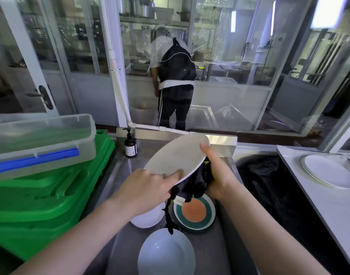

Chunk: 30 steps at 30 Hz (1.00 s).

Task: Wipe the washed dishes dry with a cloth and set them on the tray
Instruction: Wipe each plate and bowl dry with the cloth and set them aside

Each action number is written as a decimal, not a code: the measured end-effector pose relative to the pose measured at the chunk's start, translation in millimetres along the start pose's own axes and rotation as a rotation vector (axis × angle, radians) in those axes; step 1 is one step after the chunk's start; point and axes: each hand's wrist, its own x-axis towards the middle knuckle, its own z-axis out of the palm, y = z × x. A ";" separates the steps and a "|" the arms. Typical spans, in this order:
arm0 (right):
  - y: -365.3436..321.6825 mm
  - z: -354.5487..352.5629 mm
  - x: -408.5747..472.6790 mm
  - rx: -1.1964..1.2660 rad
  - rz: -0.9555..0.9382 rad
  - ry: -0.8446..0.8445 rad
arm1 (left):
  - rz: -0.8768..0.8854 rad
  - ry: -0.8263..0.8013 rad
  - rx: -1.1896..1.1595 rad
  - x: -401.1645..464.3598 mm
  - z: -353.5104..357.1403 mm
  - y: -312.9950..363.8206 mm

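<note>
Stiff, breakable, probably slippery plate (176, 155): left hand (144, 187) pinching near rim, right hand (217, 175) gripping far edge with cloth (194, 185) beneath.

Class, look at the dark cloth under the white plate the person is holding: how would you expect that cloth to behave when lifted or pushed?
The dark cloth is probably floppy: it bunches under the white plate and a strip dangles down. It likely weighs little, since the right hand holds it against the plate along with the rim. Pushed, it would probably crumple rather than slide.
</note>
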 end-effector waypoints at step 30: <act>4.4 -43.5 -6.8 -0.065 -0.481 0.281 | -0.941 0.359 -1.691 -8.2 22.4 -17.8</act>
